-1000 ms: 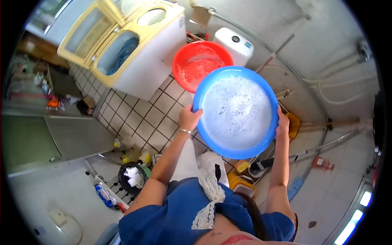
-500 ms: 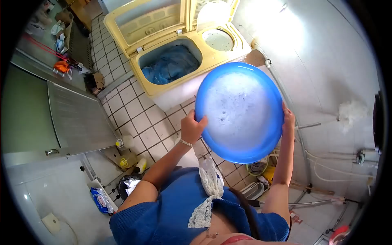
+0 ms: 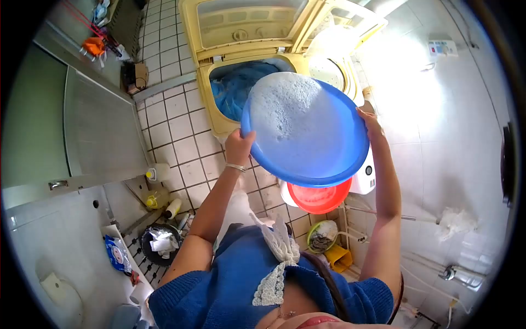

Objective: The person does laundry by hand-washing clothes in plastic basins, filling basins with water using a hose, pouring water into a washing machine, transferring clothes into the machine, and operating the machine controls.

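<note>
A blue basin (image 3: 345, 137) of sudsy water is held between my two hands, tilted so that the foam gathers at its far left rim. My left hand (image 3: 239, 147) grips the near left rim, thumb over the edge. On the right rim my right hand (image 3: 370, 124) is closed, its fingers partly hidden by the basin. Beyond the basin stands a yellow-topped twin-tub washing machine (image 3: 218, 127) with both lids raised. Blue fabric (image 3: 233, 90) lies in its larger tub, and the basin's far edge overlaps that opening in the view.
A red basin (image 3: 320, 200) stands below the blue one, beside a white appliance (image 3: 364, 175). Bottles (image 3: 158, 173) and a black bin (image 3: 147, 245) are at the lower left. A grey cabinet door (image 3: 104, 126) borders the tiled floor.
The view has turned toward the washing machine. Both hands have carried the blue basin from above the red basin to the washer, and it has tipped, with its foam shifted to the far left side.
</note>
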Tool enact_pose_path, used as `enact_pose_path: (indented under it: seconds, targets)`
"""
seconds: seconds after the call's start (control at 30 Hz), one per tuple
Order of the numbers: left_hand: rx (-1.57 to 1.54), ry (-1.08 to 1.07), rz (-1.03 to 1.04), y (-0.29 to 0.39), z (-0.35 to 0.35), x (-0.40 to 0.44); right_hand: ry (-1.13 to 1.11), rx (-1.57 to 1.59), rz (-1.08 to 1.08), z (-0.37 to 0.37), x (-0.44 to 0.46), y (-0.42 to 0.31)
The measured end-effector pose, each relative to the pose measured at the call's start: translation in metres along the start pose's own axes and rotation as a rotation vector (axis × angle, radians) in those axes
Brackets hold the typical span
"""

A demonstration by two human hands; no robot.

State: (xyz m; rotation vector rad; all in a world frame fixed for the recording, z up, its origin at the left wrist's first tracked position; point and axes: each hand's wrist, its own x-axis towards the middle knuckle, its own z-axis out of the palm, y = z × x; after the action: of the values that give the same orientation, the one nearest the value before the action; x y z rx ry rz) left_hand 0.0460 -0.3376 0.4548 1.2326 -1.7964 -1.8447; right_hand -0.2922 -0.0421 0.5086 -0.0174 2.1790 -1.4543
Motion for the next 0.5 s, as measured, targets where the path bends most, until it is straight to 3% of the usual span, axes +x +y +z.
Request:
enact_pose_path:
  seconds: [0.1,0.5]
  targets:
    - [-0.084,-0.047,-0.093,-0.010,-0.009,0.019,0.066,-0.222,0.070,0.018,0.018,-0.028]
    - [-0.526,-0.415,-0.421,-0.052,-0.017,0.072,-0.026,-0.505,-0.026,0.065,0.044,-0.138]
